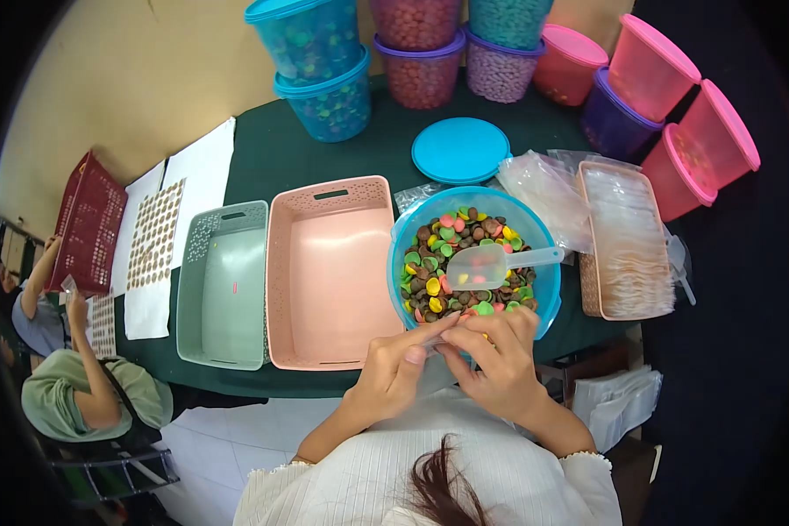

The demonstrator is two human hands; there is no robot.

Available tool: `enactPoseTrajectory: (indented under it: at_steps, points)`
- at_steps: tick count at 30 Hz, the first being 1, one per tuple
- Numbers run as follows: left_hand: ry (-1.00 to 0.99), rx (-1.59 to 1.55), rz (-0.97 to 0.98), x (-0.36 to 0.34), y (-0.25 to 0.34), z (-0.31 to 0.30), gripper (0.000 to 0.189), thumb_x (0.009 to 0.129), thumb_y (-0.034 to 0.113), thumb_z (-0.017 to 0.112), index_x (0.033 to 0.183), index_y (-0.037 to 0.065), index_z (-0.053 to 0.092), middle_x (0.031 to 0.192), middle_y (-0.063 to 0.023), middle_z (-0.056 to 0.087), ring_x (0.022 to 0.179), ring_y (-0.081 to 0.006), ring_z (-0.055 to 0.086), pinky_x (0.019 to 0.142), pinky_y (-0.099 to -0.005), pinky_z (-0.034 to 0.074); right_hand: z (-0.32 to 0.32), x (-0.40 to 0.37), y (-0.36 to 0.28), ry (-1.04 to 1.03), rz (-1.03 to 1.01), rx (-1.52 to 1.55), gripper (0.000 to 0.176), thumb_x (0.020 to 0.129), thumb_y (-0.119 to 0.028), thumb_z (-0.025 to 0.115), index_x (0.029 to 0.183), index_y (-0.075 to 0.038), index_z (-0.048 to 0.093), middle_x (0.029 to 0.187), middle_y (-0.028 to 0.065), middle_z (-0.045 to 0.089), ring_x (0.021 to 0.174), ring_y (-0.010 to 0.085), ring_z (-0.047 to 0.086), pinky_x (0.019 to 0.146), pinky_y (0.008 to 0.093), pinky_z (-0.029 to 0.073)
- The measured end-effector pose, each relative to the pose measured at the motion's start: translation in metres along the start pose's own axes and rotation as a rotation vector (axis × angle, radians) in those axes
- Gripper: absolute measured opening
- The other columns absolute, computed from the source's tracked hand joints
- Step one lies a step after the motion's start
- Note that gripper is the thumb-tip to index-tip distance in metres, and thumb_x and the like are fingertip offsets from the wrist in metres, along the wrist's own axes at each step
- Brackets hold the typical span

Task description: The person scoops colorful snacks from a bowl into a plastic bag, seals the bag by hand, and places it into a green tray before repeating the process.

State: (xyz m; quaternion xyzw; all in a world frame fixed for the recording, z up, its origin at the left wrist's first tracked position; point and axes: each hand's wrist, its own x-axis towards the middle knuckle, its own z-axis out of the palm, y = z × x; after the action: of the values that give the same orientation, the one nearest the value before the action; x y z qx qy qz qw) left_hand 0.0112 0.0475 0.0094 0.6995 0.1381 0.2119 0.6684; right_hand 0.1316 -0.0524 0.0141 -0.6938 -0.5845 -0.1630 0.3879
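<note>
Close to my body, my left hand [389, 366] and my right hand [500, 368] pinch a small transparent plastic bag [436, 340] between their fingertips. Fingers hide most of the bag, so its contents cannot be made out. Just beyond my fingertips stands a blue tub [545, 230] of chocolate-like buttons [430, 263] in brown, green, yellow and pink. A translucent scoop [482, 266] lies on top of these pieces, its handle pointing right. Neither hand touches the scoop.
Left of the tub sit a pink basket [329, 358] and a grey-green basket [223, 355]. On the right are plastic bags [543, 197] and a basket of packets [627, 237]. Lidded tubs [329, 105] line the back, near a blue lid [461, 150]. Other people [96, 399] work at far left.
</note>
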Motion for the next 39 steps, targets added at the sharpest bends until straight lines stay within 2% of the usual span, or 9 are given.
enactPoseTrajectory:
  at_steps: [4,17,19,20,22,28,30,35,39]
  points:
    - [-0.047,0.109,0.031,0.001,0.01,-0.008,0.053,0.093,0.037,0.03,0.114,-0.007,0.05,0.097,-0.0192,0.061,0.083,-0.0232,0.061,0.074,-0.0314,0.047,-0.012,0.014,-0.008,-0.175,-0.029,0.181,0.021,0.063,-0.007,0.065,0.082,-0.006,0.056,0.087,0.0035,0.051,0.078,0.0217,0.048,0.072,0.0358,0.035]
    - [0.028,0.296,0.076,0.0,0.012,-0.008,0.036,0.09,0.022,0.044,0.114,-0.004,0.05,0.098,-0.019,0.061,0.087,-0.0273,0.061,0.077,-0.0328,0.047,-0.012,0.032,0.003,-0.358,-0.101,0.31,0.016,0.066,-0.007,0.066,0.078,-0.005,0.056,0.085,0.0054,0.054,0.075,0.0219,0.052,0.068,0.0336,0.04]
    - [0.194,0.182,0.148,0.003,0.012,-0.007,0.062,0.087,0.048,0.039,0.113,-0.007,0.05,0.089,-0.0191,0.062,0.086,-0.0267,0.062,0.072,-0.0324,0.048,-0.013,0.035,0.01,-0.355,0.003,0.416,0.014,0.067,-0.005,0.066,0.078,-0.003,0.057,0.082,0.0067,0.058,0.075,0.0232,0.056,0.068,0.0327,0.043]
    - [0.208,0.187,0.152,0.002,0.013,-0.013,0.062,0.087,0.048,0.039,0.113,-0.007,0.05,0.089,-0.0191,0.062,0.086,-0.0267,0.062,0.072,-0.0324,0.048,-0.013,0.038,0.016,-0.359,-0.011,0.423,0.014,0.067,-0.005,0.066,0.078,-0.003,0.057,0.082,0.0067,0.058,0.075,0.0232,0.056,0.068,0.0327,0.043]
    - [0.23,0.251,0.145,-0.011,0.014,-0.037,0.053,0.082,0.031,0.055,0.118,-0.006,0.045,0.104,-0.0188,0.058,0.099,-0.0254,0.056,0.086,-0.0351,0.042,-0.016,0.042,0.029,-0.307,0.223,0.565,0.012,0.069,-0.003,0.065,0.079,-0.001,0.059,0.078,0.0085,0.062,0.074,0.0236,0.061,0.068,0.0308,0.046]
    - [0.335,0.143,0.087,-0.047,0.003,-0.054,0.081,0.055,0.037,0.079,0.117,-0.004,0.047,0.103,-0.0184,0.058,0.097,-0.0265,0.057,0.086,-0.0369,0.043,-0.006,0.045,0.058,-0.153,0.475,0.745,0.005,0.075,0.002,0.06,0.079,0.003,0.057,0.082,0.0116,0.064,0.071,0.0107,0.06,0.064,0.0237,0.047]
    - [0.369,0.051,0.077,-0.052,-0.008,-0.044,0.077,0.053,0.027,0.082,0.114,-0.004,0.049,0.097,-0.0146,0.06,0.094,-0.0241,0.058,0.084,-0.0348,0.044,-0.002,0.049,0.059,-0.078,0.541,0.845,0.007,0.076,0.0,0.06,0.08,0.004,0.056,0.084,0.0121,0.064,0.07,0.0097,0.059,0.064,0.0233,0.047]
    - [0.652,0.041,0.042,-0.041,-0.019,-0.025,0.012,0.073,-0.002,0.061,0.084,-0.004,0.059,0.081,-0.0087,0.06,0.078,-0.0146,0.057,0.076,-0.0275,0.046,-0.003,0.048,0.066,-0.239,0.534,0.83,0.006,0.078,0.0,0.058,0.083,0.002,0.055,0.084,0.0101,0.063,0.072,0.0097,0.057,0.064,0.0231,0.047]
    - [0.762,0.078,0.105,-0.034,-0.021,-0.025,0.008,0.074,-0.001,0.06,0.082,-0.002,0.058,0.076,-0.0074,0.058,0.074,-0.013,0.056,0.074,-0.027,0.046,0.0,0.044,0.068,-0.252,0.62,1.08,0.011,0.078,0.0,0.059,0.086,0.004,0.054,0.083,0.0094,0.062,0.073,0.0105,0.058,0.067,0.023,0.047]
